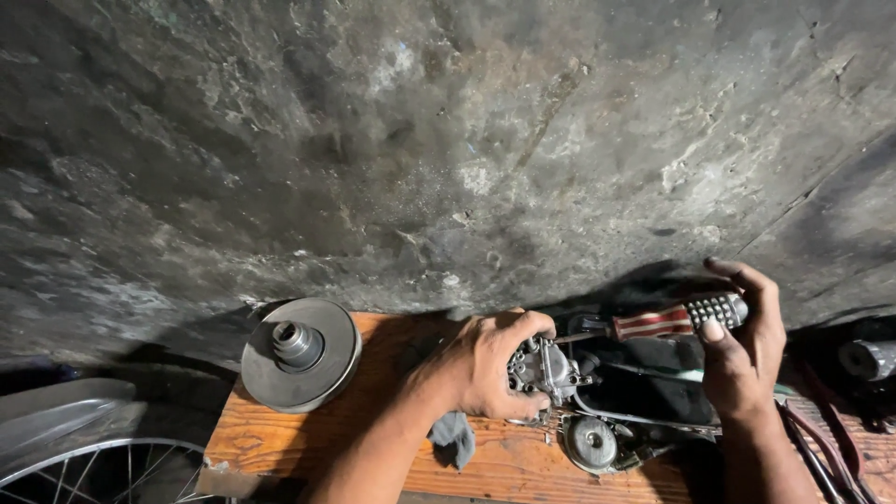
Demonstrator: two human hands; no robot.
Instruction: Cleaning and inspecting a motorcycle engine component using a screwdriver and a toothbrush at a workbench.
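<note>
My left hand (490, 369) grips a small grey metal engine part (546, 366), like a carburettor, on a wooden board (280, 434). My right hand (747, 350) holds a screwdriver (667, 320) by its red, white and black handle; the shaft points left toward the metal part. A grey rag (455, 439) lies under my left wrist.
A round metal pulley disc (301, 353) stands on the board's left end. A smaller round metal part (593, 443) with cables lies below the carburettor. A spoked wheel (103, 471) shows at bottom left. A rough dark wall (448, 140) fills the upper view. Dark parts lie at right.
</note>
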